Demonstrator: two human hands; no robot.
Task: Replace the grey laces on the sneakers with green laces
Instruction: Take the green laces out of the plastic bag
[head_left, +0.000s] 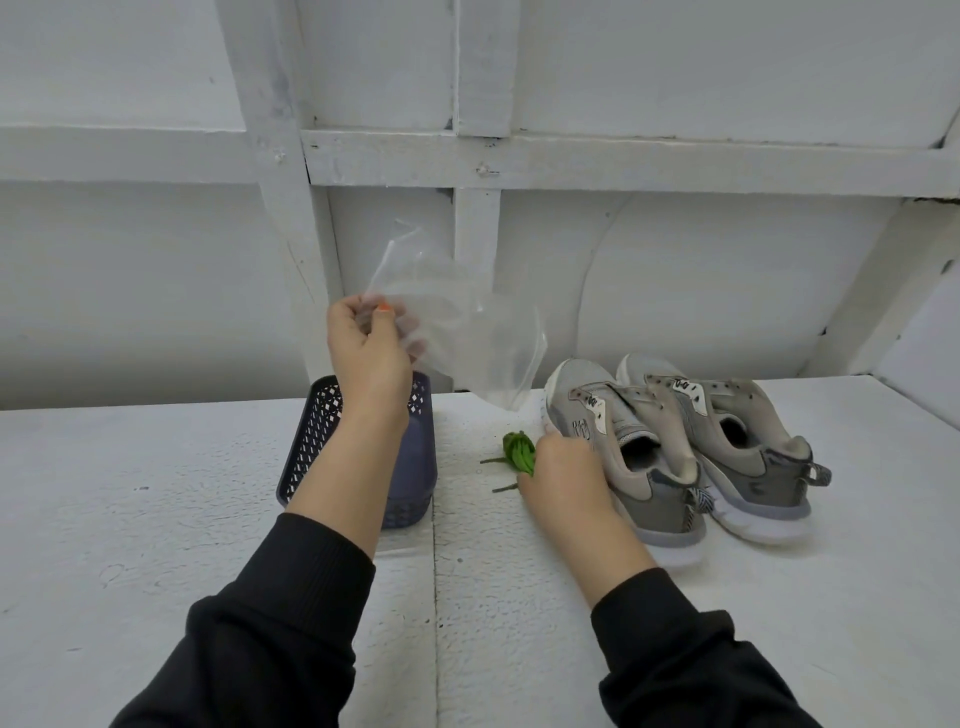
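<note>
Two grey sneakers stand side by side on the white table, the left sneaker (631, 457) and the right sneaker (737, 441), both with no laces in their eyelets. A bundle of green laces (519, 451) lies on the table just left of the sneakers. My right hand (563, 478) holds this bundle, its fingers curled over it, with two lace ends sticking out to the left. My left hand (369, 353) is raised above the table and grips a clear plastic bag (467, 332) by its upper edge; the bag hangs down and looks empty.
A dark blue perforated basket (317, 441) sits on the table under my left forearm. A white panelled wall with wooden battens (623, 161) rises right behind the table. A seam (435, 597) runs front to back across the table between my arms.
</note>
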